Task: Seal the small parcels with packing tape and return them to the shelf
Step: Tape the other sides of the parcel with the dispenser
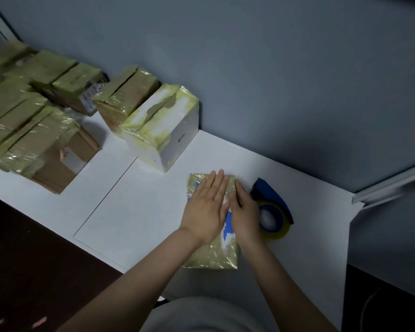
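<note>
A small flat parcel (216, 256), wrapped in yellowish tape with blue print showing through, lies on the white table (139, 212). My left hand (207, 207) rests flat on its top, fingers straight and together. My right hand (243, 215) presses along the parcel's right edge, fingers extended. Just right of that hand a blue tape dispenser (272, 207) with a roll of clear tape lies on the table, touched by neither hand.
A taped white box (163, 133) stands behind the parcel near the grey wall. Several taped cardboard parcels (34, 130) crowd the table's left end. The dark floor (22, 259) lies past the front edge, and the table ends at the right (347, 236).
</note>
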